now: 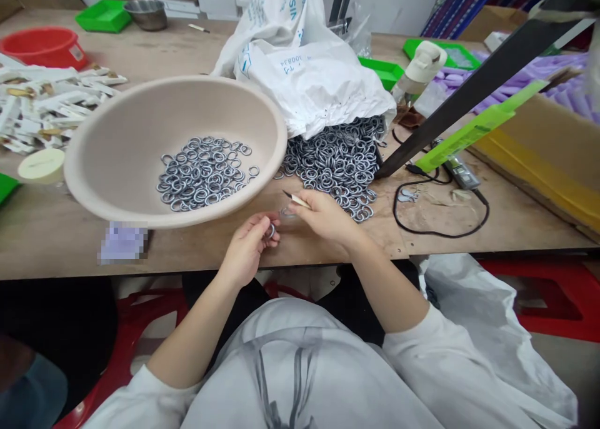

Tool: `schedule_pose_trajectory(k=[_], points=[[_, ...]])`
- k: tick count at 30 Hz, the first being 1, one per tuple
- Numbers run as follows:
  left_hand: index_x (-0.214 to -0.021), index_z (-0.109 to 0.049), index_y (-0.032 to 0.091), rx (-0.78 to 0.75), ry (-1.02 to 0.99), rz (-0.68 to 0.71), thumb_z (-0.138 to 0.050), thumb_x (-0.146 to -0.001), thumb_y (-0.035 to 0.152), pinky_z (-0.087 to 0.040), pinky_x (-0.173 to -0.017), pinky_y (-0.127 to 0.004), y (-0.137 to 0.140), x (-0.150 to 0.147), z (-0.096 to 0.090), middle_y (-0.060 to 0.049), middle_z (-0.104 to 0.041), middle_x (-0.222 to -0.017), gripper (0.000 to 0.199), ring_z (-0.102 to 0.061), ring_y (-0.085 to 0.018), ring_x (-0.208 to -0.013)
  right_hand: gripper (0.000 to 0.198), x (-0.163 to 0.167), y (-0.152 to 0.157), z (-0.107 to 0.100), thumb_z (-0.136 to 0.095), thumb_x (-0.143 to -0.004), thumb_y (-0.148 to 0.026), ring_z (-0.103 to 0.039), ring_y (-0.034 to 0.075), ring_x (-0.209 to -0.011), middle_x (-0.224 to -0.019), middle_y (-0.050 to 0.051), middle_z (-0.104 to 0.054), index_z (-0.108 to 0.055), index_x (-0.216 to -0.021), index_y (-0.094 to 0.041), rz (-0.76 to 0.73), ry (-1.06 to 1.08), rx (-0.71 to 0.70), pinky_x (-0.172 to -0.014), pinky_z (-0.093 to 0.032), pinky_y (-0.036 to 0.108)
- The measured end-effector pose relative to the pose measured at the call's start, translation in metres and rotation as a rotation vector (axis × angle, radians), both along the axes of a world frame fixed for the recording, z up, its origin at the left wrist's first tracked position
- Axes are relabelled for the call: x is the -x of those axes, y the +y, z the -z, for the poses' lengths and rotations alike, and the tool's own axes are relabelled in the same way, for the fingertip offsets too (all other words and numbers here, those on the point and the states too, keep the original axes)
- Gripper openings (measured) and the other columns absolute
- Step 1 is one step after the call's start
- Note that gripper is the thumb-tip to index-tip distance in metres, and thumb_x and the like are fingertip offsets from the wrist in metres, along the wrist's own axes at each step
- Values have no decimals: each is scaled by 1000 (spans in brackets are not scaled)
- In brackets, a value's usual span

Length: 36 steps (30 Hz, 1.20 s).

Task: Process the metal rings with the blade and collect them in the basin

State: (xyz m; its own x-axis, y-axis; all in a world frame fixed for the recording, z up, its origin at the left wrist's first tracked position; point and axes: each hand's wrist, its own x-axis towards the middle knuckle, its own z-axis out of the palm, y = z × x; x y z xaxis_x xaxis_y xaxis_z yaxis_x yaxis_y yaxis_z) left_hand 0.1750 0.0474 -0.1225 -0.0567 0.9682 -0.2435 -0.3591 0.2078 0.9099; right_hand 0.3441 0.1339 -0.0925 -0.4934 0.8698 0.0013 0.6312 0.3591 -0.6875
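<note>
My left hand is closed, pinching a small dark grey metal ring between thumb and fingers. My right hand grips a thin pale-handled tool with a dark pointed tip, which points left; its exact kind I cannot make out. Another ring shows faintly at the right fingertips. Just beyond the right hand, many loose rings spill from the mouth of a white printed sack. A large beige basin stands ahead of my left hand, with a heap of similar rings on its bottom.
A slanting dark post rises right of the ring pile, near a black cable and a cardboard box. White pieces and a red tub occupy the left. A pixelated purple object lies near the table's front edge.
</note>
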Motion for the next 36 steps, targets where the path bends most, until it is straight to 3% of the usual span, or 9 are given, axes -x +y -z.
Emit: schedule_pose_trajectory(k=[4,6,9,14,19,22,27,32,36], points=[[-73,-65,16,-175,298,122,-65,-85,58,-40,-62,-23,1,-15,1,0,-56,-66,43,-49,-11,-65,29,-7,-37,5,-56,-92,-42,-51,12,-65,-68,-3,-54,-55,-75,-19,3,437,322,-62,-40,26],[-69,-60,16,-147,231,119,-64,-84,62,-37,-57,-22,0,-26,0,1,-53,-63,48,-45,-10,-60,25,-4,-51,9,-61,-89,-44,-55,13,-69,-76,-1,-60,-61,-85,-19,106,625,343,-67,-45,26],[-70,-57,16,-27,-2,90,-68,-78,64,-26,-47,-20,-3,-39,-3,3,-47,-59,50,-35,-7,-51,30,-1,-62,13,-69,-85,-45,-61,15,-81,-94,2,-67,-65,-104,-21,211,754,261,-76,-50,29],[-58,-50,15,93,-144,226,-75,-75,54,-19,-44,-20,-6,-44,-9,4,-41,-53,49,-30,-5,-46,37,-7,-57,13,-67,-85,-57,-59,15,-68,-72,0,-63,-68,-83,-20,204,738,245,-67,-49,29],[-58,-45,17,122,-283,216,-69,-82,47,-21,-43,-20,-8,-45,-14,5,-37,-51,45,-29,-5,-45,42,-8,-57,18,-74,-80,-57,-64,17,-81,-91,3,-68,-68,-101,-21,148,736,206,-77,-52,31],[-57,-40,18,152,-331,229,-71,-80,48,-20,-42,-19,-8,-45,-18,7,-32,-49,49,-25,-5,-44,35,-8,-60,21,-66,-88,-54,-64,18,-88,-93,4,-69,-67,-97,-20,175,624,72,-81,-49,32],[-58,-34,19,209,-386,187,-69,-83,53,-20,-40,-18,-8,-44,-21,8,-27,-48,54,-22,-4,-41,40,-15,-66,15,-47,-99,-52,-57,16,-74,-78,4,-64,-63,-86,-19,93,303,-272,-68,-40,29],[-56,-33,19,269,-400,124,-71,-81,52,-21,-40,-18,-9,-45,-18,8,-28,-45,56,-23,-4,-39,41,-16,-73,10,-45,-100,-50,-49,14,-65,-70,2,-58,-56,-74,-19,53,117,-423,-60,-31,29],[-54,-32,20,279,-400,80,-75,-77,51,-22,-40,-19,-9,-44,-17,8,-28,-42,58,-25,-4,-38,42,-16,-74,10,-46,-99,-49,-44,13,-61,-67,1,-52,-51,-69,-20,42,84,-433,-58,-27,29]])
